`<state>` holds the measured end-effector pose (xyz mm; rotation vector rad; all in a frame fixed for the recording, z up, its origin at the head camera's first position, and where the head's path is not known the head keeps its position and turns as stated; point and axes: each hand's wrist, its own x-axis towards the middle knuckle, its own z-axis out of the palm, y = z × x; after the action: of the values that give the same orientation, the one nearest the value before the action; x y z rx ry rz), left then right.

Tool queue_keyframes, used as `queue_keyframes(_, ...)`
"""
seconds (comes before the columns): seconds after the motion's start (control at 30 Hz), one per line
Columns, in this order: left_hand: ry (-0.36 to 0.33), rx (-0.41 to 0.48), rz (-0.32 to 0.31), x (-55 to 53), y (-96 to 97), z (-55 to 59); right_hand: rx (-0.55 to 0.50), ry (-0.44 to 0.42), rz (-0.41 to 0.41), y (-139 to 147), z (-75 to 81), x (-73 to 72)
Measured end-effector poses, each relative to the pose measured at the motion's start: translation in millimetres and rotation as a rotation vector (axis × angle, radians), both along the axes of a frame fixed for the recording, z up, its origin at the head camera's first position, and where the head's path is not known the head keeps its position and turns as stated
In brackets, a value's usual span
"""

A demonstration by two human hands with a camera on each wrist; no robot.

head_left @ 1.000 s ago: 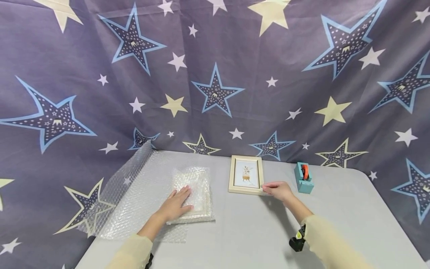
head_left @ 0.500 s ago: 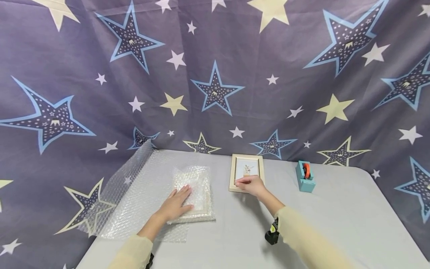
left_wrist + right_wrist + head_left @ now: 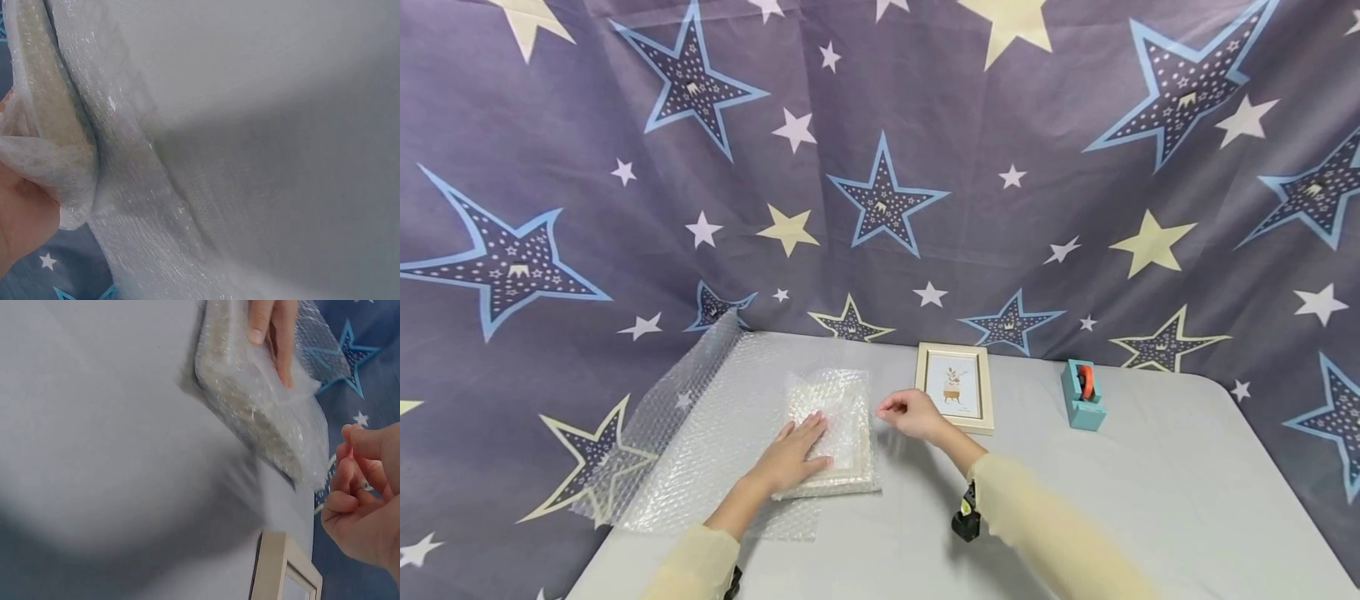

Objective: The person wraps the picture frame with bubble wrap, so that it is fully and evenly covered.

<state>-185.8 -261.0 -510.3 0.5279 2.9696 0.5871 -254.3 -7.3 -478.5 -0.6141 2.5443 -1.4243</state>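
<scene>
A flat frame-shaped package in bubble wrap (image 3: 846, 408) lies on a larger bubble wrap sheet (image 3: 715, 450). My left hand (image 3: 793, 458) rests on top of the package, fingers spread and straight. In the left wrist view only part of that hand shows beside the wrapped edge (image 3: 56, 94). My right hand (image 3: 913, 415) is just right of the package, thumb and forefinger pinched together on what looks like a small piece of clear tape, barely visible. The right wrist view shows this right hand (image 3: 369, 494) raised close to the wrapped corner (image 3: 300, 456).
A gold picture frame (image 3: 985, 383) with a plant print lies behind the right hand. Farther right stands a teal tape dispenser (image 3: 1082, 412) with an orange reel. A star-patterned curtain (image 3: 737, 183) hangs behind the pale table (image 3: 1135, 483). Bubble wrap overhangs the table's left edge.
My right hand has moved left, from the picture frame's right corner across its front to beside the wrapped package, still pinched. The left hand has stayed in place on the package.
</scene>
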Motion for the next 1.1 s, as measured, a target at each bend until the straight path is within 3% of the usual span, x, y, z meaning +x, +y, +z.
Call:
queue_keyframes(0.33,0.01,-0.02,0.001,-0.5,-0.9,-0.7,0.047,0.168,0.083,-32,-0.9,1.3)
queue_keyframes(0.53,0.01,-0.017,0.01,-0.4,-1.2,-0.5,0.08,0.176,0.162,-44,-5.8,-5.9)
queue_keyframes(0.67,0.009,-0.024,0.017,-1.4,-2.6,-1.3,0.18,0.177,0.247,-53,-5.6,-11.2)
queue_keyframes(0.87,0.012,-0.019,0.007,-2.9,-2.7,-0.5,0.403,0.323,0.36,-66,-1.7,-17.4)
queue_keyframes(1.1,0.001,-0.029,0.012,-1.0,-2.5,-1.1,0.58,0.458,0.381,-77,-4.2,-16.6)
